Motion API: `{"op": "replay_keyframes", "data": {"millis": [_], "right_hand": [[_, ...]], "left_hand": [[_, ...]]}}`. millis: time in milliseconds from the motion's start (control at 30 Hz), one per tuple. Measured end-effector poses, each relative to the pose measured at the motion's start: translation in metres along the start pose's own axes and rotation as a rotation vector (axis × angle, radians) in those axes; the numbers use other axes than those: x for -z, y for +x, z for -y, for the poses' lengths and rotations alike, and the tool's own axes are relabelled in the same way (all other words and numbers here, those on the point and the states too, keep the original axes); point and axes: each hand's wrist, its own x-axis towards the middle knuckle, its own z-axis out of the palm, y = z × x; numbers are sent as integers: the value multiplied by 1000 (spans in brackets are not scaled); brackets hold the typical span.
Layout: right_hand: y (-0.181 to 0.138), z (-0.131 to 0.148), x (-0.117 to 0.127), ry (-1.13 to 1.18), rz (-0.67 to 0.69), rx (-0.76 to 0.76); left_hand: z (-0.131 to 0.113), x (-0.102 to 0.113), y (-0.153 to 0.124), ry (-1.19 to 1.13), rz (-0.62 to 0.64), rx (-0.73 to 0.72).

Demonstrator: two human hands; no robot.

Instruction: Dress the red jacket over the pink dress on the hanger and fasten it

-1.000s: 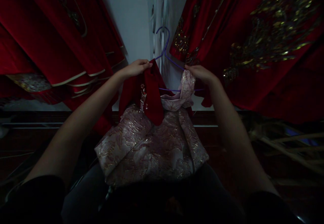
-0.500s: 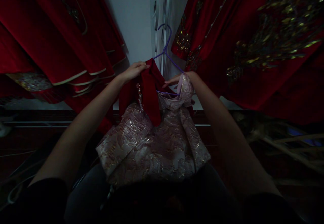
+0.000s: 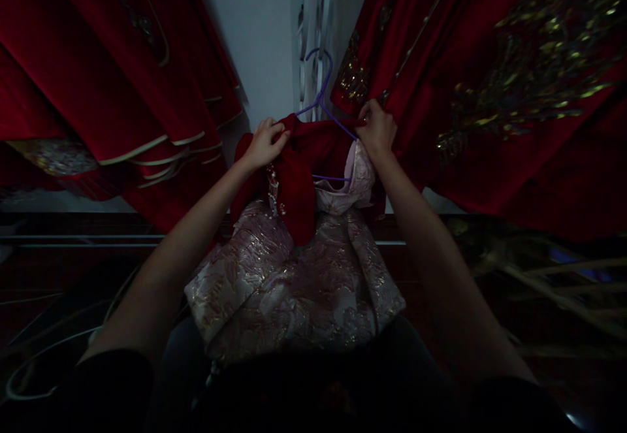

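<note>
A pale pink brocade dress [image 3: 304, 289] with a metallic sheen hangs on a purple clothes hanger [image 3: 322, 87] in front of me. Over its left shoulder and behind its neck lies a red garment [image 3: 296, 191] with beaded trim. My left hand [image 3: 267, 142] pinches the red cloth at the left shoulder of the hanger. On the other side, my right hand [image 3: 377, 126] grips the red cloth's upper edge just above the dress's right shoulder. Between both hands the red cloth stretches behind the hanger. The hanger's hook stands free at the top.
Red garments with gold edging [image 3: 147, 93] hang on the left. More red garments with gold sequin embroidery [image 3: 529, 67] hang on the right. A pale wall or door [image 3: 259, 28] with metal strips is behind. At lower right is a dim wooden frame [image 3: 553, 289].
My right hand has come out from behind the dress's shoulder and moved up and right, drawing the red cloth across behind the hanger. My left hand has shifted slightly and curled more.
</note>
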Motion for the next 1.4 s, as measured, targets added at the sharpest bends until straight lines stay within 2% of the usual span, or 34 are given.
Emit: {"op": "replay_keyframes", "data": {"millis": [133,367,533,667,800,933,1033,1100,1200,1300,1400], "right_hand": [[-25,-11,26,-122,-70,90],[-58,-61,54,-278,-235,17],[-71,-57,62,-177,-316,-32],[-88,-40,57,-86,-194,7],[-91,-35,48,42,-45,-66],[-84,-31,40,115,-35,-162],[-87,-10,25,201,-51,-167],[-95,13,12,273,-16,-127],[-110,51,-7,422,137,-28],[-122,77,-18,642,225,-22],[-129,83,-20,845,345,-76]], "left_hand": [[-3,-4,-5,58,-7,-6],[-7,-18,-16,90,-16,-29],[-15,-22,-25,138,-11,-32],[-19,-28,-28,117,-51,-22],[-24,-29,-32,89,-65,-7],[-35,-29,-44,117,-155,18],[-48,-37,-56,85,-176,25],[-56,-46,-62,-8,-77,6],[-63,-59,-67,-188,40,-5],[-64,-62,-69,-380,-27,91],[-63,-55,-72,-550,-60,229]]}}
